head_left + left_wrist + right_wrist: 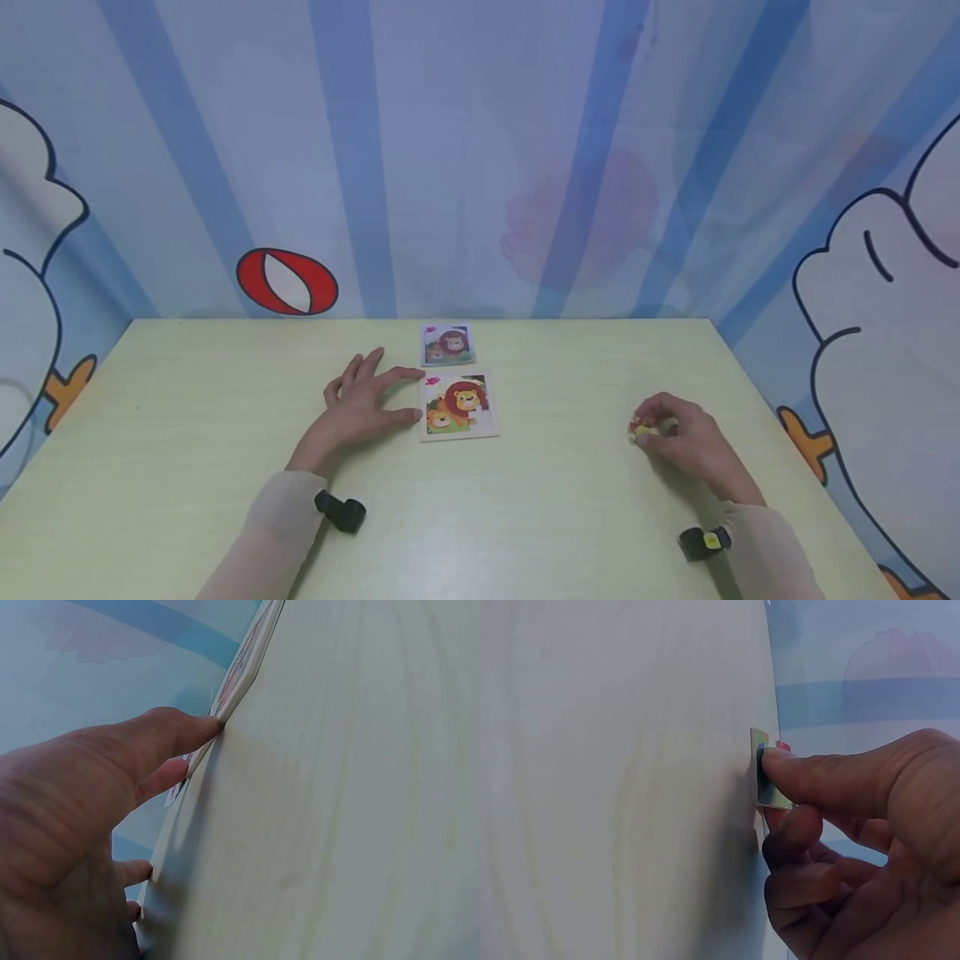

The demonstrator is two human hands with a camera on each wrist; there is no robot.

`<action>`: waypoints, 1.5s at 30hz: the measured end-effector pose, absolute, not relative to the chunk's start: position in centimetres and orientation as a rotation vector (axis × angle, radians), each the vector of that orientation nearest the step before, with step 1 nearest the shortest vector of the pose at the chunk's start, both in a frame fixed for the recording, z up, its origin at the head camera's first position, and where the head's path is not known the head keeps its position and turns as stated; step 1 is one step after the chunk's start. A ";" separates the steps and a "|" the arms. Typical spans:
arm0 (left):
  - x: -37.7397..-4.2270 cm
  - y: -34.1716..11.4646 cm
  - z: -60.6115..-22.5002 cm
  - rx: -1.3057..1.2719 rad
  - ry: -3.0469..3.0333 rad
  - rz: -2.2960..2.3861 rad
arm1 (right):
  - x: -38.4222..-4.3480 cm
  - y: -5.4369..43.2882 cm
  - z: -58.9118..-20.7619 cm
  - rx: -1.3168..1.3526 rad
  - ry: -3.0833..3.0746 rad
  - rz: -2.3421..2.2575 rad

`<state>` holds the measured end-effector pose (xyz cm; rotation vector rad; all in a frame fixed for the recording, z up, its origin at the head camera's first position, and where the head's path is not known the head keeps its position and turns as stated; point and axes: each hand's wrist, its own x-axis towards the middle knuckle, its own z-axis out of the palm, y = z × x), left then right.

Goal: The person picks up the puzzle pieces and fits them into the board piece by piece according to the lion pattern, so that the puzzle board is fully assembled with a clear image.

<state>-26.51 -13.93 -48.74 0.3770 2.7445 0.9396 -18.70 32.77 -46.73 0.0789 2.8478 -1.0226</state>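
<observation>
A lion jigsaw puzzle (459, 407) in a pale frame lies on the table, with a white gap at its lower right. My left hand (358, 408) touches its left edge with thumb and index finger, the fingers spread. In the left wrist view the thumb (180, 733) meets the frame's side. Over to the right, my right hand (686, 437) pinches a small colourful puzzle piece (642, 429) just above the table. The right wrist view shows this puzzle piece (760, 769) tilted up between thumb and fingers, partly covered by the thumb.
Behind the puzzle lies a smaller card (447, 345) with a matching lion picture. The pale table (555, 500) ends at a blue striped cloth backdrop (465, 167). Each wrist carries a small black camera (341, 511).
</observation>
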 end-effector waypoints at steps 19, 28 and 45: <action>-26.5 -13.8 -49.0 0.370 2.732 0.951 | -20.6 29.1 -45.3 -0.038 2.732 -1.326; -26.3 -13.8 -48.5 0.365 2.732 0.945 | -21.3 26.6 -45.5 -0.072 2.651 -1.405; -26.3 -13.9 -48.3 0.388 2.738 0.948 | -23.0 21.3 -46.1 -0.133 2.533 -1.508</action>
